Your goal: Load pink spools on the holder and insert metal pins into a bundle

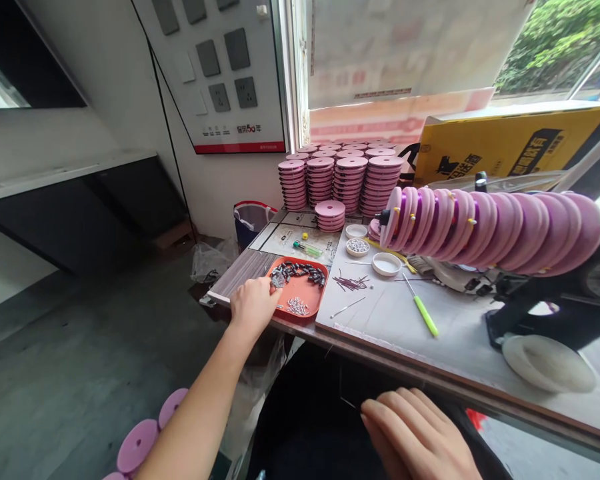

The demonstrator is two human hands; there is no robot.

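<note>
My left hand [253, 303] reaches out to the near left corner of an orange tray [307, 293] at the table's left end. Its fingers are curled over the tray's edge, next to a pile of small dark parts [297, 270]; what they pinch is hidden. A heap of small silver pieces [297, 307] lies in the tray's front. My right hand [415, 437] rests low over my dark lap below the table edge, fingers stretched out flat, with a thin dark pin-like thing [347, 402] by its fingertips.
Stacks of pink spools [340, 177] stand at the table's back. A long row of pink spools [490, 227] hangs on a black stand. A green-handled tool [423, 310], thin pins [350, 282], small white dishes [386, 264], a white disc [547, 363] and a yellow box [510, 143] are about.
</note>
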